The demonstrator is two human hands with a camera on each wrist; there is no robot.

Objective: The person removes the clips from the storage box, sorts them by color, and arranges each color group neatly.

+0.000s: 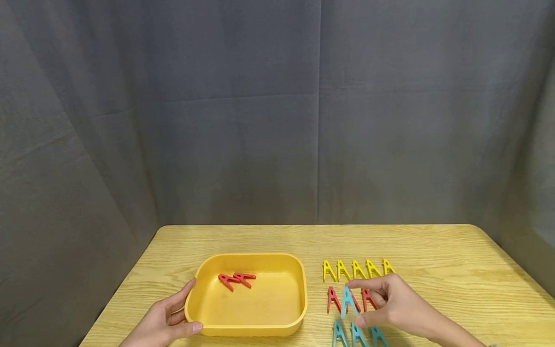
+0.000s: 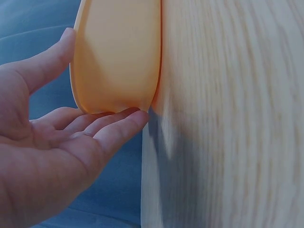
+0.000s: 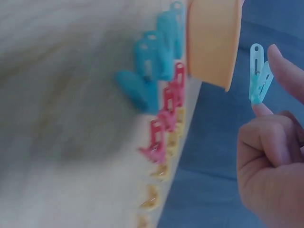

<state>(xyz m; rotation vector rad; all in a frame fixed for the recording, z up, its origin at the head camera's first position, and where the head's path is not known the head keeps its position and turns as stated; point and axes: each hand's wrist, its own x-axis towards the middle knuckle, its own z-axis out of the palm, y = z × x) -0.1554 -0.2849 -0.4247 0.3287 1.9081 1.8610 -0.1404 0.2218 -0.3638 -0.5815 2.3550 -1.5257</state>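
A light blue clothespin is pinched between the thumb and index finger of my right hand, held above the rows of clothespins; the right wrist view shows it clear of the table. My left hand rests against the left front corner of a yellow plastic tray. In the left wrist view, its nearly straight fingers touch the tray wall and the thumb reaches the rim. Two red clothespins lie inside the tray toward its back left.
Right of the tray, a back row of several yellow clothespins, a middle row of red clothespins and a front row of blue clothespins lie on the wooden table. Part of the red row is hidden. Grey curtains surround the table.
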